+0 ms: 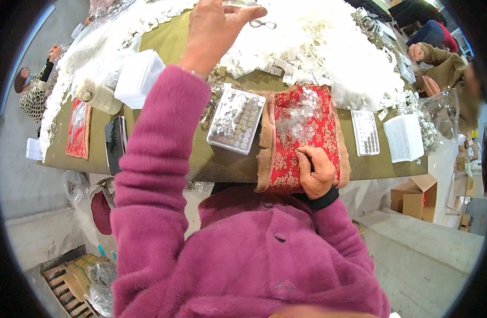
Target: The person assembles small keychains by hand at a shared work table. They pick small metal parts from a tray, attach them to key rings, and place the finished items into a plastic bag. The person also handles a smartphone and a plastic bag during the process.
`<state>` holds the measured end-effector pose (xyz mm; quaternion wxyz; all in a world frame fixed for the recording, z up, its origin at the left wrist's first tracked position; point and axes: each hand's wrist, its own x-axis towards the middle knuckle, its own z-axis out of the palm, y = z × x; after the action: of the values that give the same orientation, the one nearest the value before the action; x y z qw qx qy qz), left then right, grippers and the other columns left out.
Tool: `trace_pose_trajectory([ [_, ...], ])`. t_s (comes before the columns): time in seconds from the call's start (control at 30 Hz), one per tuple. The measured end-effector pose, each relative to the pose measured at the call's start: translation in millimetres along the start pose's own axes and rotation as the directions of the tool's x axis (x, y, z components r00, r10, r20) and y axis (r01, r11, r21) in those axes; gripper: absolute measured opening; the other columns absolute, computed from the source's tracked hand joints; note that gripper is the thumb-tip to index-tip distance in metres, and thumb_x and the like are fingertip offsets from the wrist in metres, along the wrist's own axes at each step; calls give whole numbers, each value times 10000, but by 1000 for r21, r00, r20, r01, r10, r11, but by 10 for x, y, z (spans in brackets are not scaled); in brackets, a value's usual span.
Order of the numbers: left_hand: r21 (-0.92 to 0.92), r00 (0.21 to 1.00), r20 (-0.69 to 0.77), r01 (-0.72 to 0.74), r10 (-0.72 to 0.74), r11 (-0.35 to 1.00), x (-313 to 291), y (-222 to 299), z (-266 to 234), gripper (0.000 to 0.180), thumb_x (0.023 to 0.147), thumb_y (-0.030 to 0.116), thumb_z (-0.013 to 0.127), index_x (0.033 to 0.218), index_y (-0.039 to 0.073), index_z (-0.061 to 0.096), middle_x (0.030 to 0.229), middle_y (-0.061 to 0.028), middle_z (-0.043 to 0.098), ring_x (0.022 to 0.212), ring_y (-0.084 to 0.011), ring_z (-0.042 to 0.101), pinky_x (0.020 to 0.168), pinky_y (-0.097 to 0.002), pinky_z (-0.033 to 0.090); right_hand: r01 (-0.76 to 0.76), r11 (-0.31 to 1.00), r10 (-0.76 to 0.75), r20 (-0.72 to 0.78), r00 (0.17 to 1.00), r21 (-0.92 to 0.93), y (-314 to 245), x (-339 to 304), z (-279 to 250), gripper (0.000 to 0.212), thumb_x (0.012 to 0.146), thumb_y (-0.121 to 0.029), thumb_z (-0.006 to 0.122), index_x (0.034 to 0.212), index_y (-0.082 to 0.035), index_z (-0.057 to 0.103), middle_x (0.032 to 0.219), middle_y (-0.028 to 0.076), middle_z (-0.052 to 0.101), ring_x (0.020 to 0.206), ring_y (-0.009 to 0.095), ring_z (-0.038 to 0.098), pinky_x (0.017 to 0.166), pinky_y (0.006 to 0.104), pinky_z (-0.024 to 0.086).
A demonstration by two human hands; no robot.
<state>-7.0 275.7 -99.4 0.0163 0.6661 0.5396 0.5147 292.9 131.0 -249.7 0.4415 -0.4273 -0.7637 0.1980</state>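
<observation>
The left hand [214, 29], at the top centre of the frame, reached over the heap of white plastic pieces [317, 47], its grip pinched on a small clear piece [242, 4]. The right hand [315, 170], at centre, lay curled on the red brocade cushion [301, 138]; whether its grip held anything could not be told. Left of the cushion sat a clear tray of round metal parts [236, 121] on the olive table [169, 42].

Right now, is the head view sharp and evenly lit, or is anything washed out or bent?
Head view: centre sharp; the white pile at top is overexposed, detail lost; table edge bows with fisheye; black vignette rings the frame; the left hand sits near the top rim, stretched.
</observation>
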Motion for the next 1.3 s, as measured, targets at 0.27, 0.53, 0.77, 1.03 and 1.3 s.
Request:
trace_pose_trajectory([
  [0.27,490,869,444,-441,219,752,-612,-666,202,303,882,107,775,1184,104,746,992,-85,761,956,-303,732,845,-376,584,48,998,-48,-1,999,-28,23,21,7,159,892,16,744,1044,-9,704,909,154,704,814,331,709,709,404,571],
  [0.53,246,910,317,193,-267,950,-570,-895,138,273,878,92,763,1149,79,736,982,-86,753,961,-300,722,858,-401,577,60,998,-61,-12,998,-30,14,13,12,153,891,18,737,1038,-9,704,918,156,709,818,333,713,714,409,573],
  [0.77,390,907,403,-48,-123,920,-761,-1012,62,241,895,122,759,1135,107,749,1014,-109,752,968,-321,722,875,-411,566,71,996,-71,-12,997,-46,23,-19,25,168,884,25,734,1043,-20,704,922,152,711,819,332,712,715,413,572],
  [1.03,419,845,510,-83,-158,904,-731,-732,103,318,941,103,712,1241,192,772,1130,-112,714,1024,-313,697,904,-384,564,105,988,-110,-38,993,-112,-29,-4,56,148,890,-3,738,1026,-42,696,907,131,701,802,332,696,700,421,559],
  [1.3,35,757,413,541,-506,840,-527,-731,13,116,983,92,690,1074,56,751,1046,-57,719,857,-166,711,747,-338,592,104,992,-107,-31,994,-77,18,-42,33,139,888,-7,737,1018,-37,697,908,147,699,799,346,696,700,416,562],
])
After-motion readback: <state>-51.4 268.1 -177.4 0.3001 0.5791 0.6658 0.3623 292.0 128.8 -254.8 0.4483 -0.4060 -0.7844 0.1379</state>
